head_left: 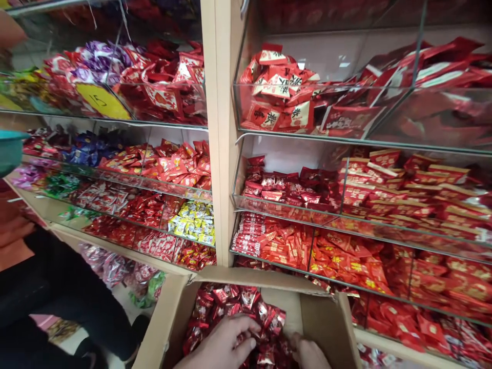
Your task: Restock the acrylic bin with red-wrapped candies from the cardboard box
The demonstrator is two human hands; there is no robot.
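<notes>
Sweets [246, 297] toward the left edge of the carton [325, 318] appear mid-gathering, left hand [228, 338] thumb and fingertips apart, right hand [309, 353] closure indeterminable; next move likely requires cupping.

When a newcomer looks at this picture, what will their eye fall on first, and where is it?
Probably the open cardboard box at bottom centre, where the left hand and right hand reach among shiny red-wrapped candies. Next, the yellow-wrapped candies stand out just left of the pale upright. Higher at left is a yellow label marked 15.
</notes>
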